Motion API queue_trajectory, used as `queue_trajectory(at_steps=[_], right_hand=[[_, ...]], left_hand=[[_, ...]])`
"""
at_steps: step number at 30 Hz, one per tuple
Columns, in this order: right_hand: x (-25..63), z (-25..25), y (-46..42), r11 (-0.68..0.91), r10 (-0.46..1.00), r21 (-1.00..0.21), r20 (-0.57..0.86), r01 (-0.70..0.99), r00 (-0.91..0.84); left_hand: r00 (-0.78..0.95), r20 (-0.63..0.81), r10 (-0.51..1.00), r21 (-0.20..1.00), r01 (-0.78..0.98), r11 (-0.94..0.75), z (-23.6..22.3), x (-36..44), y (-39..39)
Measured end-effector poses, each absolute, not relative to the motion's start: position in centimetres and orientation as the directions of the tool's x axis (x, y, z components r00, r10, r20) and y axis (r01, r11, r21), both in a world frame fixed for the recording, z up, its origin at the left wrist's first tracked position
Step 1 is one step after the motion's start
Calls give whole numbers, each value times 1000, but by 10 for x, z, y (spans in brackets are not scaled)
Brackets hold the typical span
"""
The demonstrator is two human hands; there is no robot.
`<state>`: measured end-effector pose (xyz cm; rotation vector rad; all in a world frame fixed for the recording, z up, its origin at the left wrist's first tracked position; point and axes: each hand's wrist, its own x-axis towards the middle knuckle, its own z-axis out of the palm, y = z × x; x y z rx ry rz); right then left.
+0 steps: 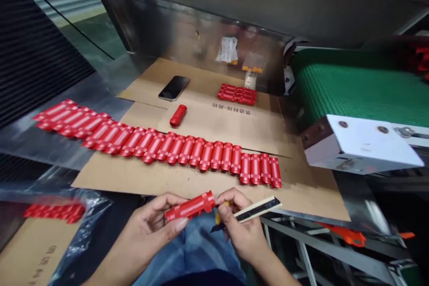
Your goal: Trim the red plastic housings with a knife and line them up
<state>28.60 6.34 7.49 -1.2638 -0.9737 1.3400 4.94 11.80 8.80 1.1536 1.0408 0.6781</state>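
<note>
In the head view, my left hand [147, 228] grips a red ribbed tube [191, 206] between thumb and fingers. The tube lies tilted, its right end raised toward my other hand. My right hand [239, 225] is closed around a utility knife [258, 209] with a cream and black handle. Its dark blade [217, 228] points down to the left, below the tube. A small yellow piece [221, 212] shows at my right fingertips; what it is I cannot tell. Beyond both hands, a long row of similar red tubes [184, 149] lies side by side on cardboard [147, 178].
One loose tube [178, 115] lies behind the row, near a phone [174, 88]. Farther back sits a red cluster of parts [237, 94]. A green conveyor belt [351, 85] with a white metal end block [362, 145] stands at right. More red parts [55, 211] lie lower left.
</note>
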Motion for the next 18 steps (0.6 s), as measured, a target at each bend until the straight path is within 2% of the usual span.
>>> queue_trajectory(at_steps=[5,9,12,14,16,18], right_hand=[[253,57,46,-226,974,-961,-229,-161,-2],[242,55,26,-283,958,-952,-286,-118,11],[240,56,17,-209,973,-977,-212,-44,94],[240,56,14,-182,974,-982,-187,-47,129],[240,55,11,-144,983,-989,-147,-33,112],[240,53,8,-17,998,-996,-12,85,63]], left_hand=[[134,-336,932,942,66,330,59,30,74],[49,-272,961,959,88,268,60,25,53],[30,-114,993,992,55,112,60,26,45],[48,-36,998,999,-27,38,58,30,42],[51,-72,996,985,-155,79,58,37,41],[16,-207,978,938,-282,204,60,46,43]])
